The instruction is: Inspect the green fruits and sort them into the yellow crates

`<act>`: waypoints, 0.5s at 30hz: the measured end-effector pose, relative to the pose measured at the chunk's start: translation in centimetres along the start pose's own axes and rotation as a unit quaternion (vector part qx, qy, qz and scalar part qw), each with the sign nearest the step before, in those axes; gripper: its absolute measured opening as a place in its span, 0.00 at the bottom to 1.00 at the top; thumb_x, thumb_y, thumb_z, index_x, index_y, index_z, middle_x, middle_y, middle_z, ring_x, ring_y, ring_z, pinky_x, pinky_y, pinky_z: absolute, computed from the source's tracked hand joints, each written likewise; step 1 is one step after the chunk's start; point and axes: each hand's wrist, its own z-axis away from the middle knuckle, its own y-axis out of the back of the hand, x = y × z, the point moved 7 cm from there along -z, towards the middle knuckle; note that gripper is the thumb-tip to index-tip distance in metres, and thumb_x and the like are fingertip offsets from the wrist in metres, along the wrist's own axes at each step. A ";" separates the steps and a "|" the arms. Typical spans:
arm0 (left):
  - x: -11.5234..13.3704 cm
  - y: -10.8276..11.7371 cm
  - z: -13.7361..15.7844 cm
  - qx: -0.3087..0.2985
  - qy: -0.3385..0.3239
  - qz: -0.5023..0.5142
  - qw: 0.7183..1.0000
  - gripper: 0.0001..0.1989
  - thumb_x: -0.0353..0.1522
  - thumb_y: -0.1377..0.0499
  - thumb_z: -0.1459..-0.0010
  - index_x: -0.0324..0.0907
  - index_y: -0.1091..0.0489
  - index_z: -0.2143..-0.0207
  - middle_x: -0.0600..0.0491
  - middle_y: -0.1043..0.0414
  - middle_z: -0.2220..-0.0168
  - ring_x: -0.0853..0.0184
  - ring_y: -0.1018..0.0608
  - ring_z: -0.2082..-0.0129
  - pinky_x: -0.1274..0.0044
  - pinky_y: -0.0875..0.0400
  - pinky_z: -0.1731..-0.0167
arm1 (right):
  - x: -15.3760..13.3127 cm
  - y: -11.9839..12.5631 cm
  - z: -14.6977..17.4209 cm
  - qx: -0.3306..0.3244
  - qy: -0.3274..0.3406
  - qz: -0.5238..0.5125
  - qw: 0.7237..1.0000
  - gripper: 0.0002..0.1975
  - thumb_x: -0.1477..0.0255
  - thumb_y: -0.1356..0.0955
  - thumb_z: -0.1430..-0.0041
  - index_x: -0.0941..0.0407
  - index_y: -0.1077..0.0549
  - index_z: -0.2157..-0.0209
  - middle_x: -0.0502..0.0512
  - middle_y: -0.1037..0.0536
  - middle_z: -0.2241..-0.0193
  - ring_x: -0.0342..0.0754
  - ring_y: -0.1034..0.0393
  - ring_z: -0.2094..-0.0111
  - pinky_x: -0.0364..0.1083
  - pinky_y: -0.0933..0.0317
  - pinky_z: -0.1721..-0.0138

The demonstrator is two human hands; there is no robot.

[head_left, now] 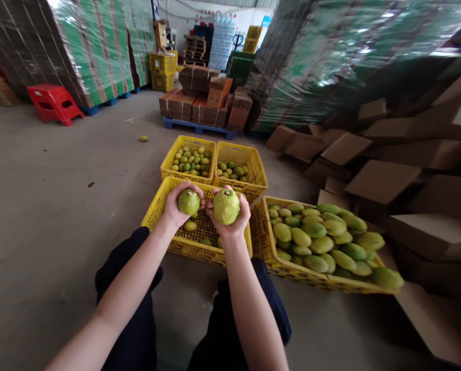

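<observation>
Both my hands are raised over the near yellow crate [203,226], each wrapped round one fruit. In my left hand [173,207] is a green papaya [188,202], its stem end facing me. My right hand [241,220] grips a slightly larger yellow-green papaya [226,207], also stem end toward me. The two fruits are close together but apart. A few papayas, one of them yellowish [190,226], lie on the floor of that crate, partly hidden by my hands. To the right, a yellow crate [262,229] is heaped with papayas [321,244].
Two yellow crates [167,164] [258,169] with smaller fruit stand just beyond. Cardboard boxes [381,180] are piled at right. Flattened cartons [211,111] sit on a blue pallet [197,127]. A red stool [55,103] and one loose fruit [143,138] are on the floor.
</observation>
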 end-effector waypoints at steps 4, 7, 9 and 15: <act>-0.3 0.5 -0.3 0.036 0.009 0.065 0.997 0.19 0.43 0.45 0.38 0.41 0.31 0.76 0.55 0.27 0.78 0.72 0.26 0.79 0.79 0.27 0.75 | 0.4 -0.1 -0.1 -0.003 -0.007 -0.034 0.999 0.14 0.61 0.36 0.46 0.52 0.24 0.63 0.53 0.19 0.67 0.46 0.27 0.73 0.44 0.33 0.74; -0.8 1.6 -0.8 0.098 0.016 0.181 0.978 0.17 0.41 0.50 0.33 0.41 0.28 0.67 0.53 0.24 0.73 0.71 0.20 0.72 0.79 0.22 0.67 | 0.8 0.9 -0.9 0.034 -0.011 -0.102 0.994 0.17 0.64 0.35 0.44 0.51 0.25 0.54 0.53 0.17 0.58 0.49 0.22 0.60 0.46 0.28 0.64; -1.2 2.0 -1.1 0.114 0.030 0.219 0.969 0.16 0.38 0.52 0.31 0.39 0.28 0.62 0.51 0.22 0.69 0.69 0.18 0.67 0.78 0.21 0.62 | 1.3 2.0 -1.5 0.072 -0.013 -0.145 0.987 0.18 0.68 0.34 0.45 0.50 0.26 0.52 0.53 0.17 0.58 0.51 0.22 0.56 0.47 0.27 0.61; -2.4 1.8 -1.4 0.103 0.093 0.249 0.958 0.16 0.35 0.52 0.30 0.38 0.28 0.52 0.46 0.23 0.64 0.65 0.18 0.62 0.81 0.22 0.68 | 2.4 3.8 -2.2 0.139 -0.031 -0.210 0.967 0.12 0.67 0.34 0.43 0.51 0.26 0.57 0.52 0.17 0.64 0.50 0.22 0.61 0.45 0.27 0.68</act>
